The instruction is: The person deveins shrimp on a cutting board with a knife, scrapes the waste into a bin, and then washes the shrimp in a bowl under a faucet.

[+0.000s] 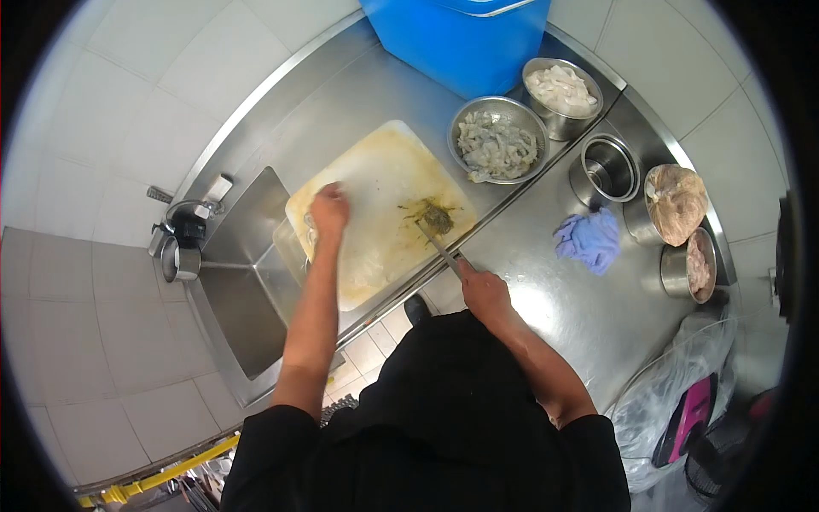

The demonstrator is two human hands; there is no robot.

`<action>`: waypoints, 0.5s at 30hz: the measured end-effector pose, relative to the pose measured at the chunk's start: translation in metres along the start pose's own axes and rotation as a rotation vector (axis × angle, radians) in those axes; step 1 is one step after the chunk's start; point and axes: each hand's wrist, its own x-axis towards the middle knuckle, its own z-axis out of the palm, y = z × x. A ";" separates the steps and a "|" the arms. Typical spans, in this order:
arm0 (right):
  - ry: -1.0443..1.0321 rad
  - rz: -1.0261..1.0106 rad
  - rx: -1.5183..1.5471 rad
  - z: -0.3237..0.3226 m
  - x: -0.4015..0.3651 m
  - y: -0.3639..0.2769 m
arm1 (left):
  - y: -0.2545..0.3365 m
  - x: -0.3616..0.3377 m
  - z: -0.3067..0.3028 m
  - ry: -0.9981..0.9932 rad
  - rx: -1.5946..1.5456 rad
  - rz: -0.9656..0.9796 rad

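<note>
Right hand (484,288) has its fingers wrapped tight around the handle of a knife (439,243). The blade points up and away, and its tip is in a small dark green pile of scraps (436,218) near the right edge of the cutting board (384,162). The hand itself sits off the board, at the front edge of the steel surface (546,299).

Left hand (328,211) is down on the left part of the board with its fingers bunched and curled under. Something pale sits beneath it, but I can't tell whether the hand grips it or only presses on it.

The board is stained yellow, set at an angle, and its left corner overhangs the sink (247,282). The middle of the board between the hands is bare.

Just past the board's far right corner is a bowl of grey peeled pieces (497,141). Behind that bowl is a tub of white pieces (561,94), and a blue bin (461,43) stands at the wall.

To the right are an empty steel pot (609,168), a blue cloth (589,241) and two more bowls (676,205) near the surface's right rim. There is open steel between the knife hand and the cloth.

A tap (183,235) is at the sink's left, and a plastic bag (674,392) is at lower right.
</note>
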 end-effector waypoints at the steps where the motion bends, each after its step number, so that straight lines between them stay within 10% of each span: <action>1: 0.008 0.007 0.004 0.002 -0.001 0.000 | -0.048 0.021 0.005 0.050 0.169 -0.007; 7: 0.043 0.021 0.001 0.009 0.001 0.005 | -0.099 0.041 -0.014 -0.242 0.445 -0.163; 15: 0.018 0.012 0.172 -0.001 0.000 0.008 | -0.034 -0.014 0.025 -0.409 0.033 0.502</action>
